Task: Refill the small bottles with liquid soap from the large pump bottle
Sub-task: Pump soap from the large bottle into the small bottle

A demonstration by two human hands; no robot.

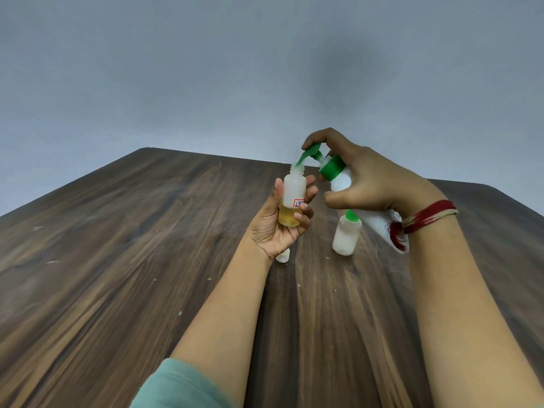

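Observation:
My left hand holds a small translucent bottle upright, uncapped, with yellow liquid filling its bottom third and a red-edged label on its side. My right hand grips the large white pump bottle, tilted toward the left, with a finger pressing on its green pump head. The green spout tip sits at the small bottle's open mouth. A second small white bottle with a green cap stands on the table under my right hand. A small white cap lies on the table just behind my left wrist.
The dark wood-grain table stretches left and toward me, with its far edge meeting a plain grey wall. A red thread band wraps my right wrist.

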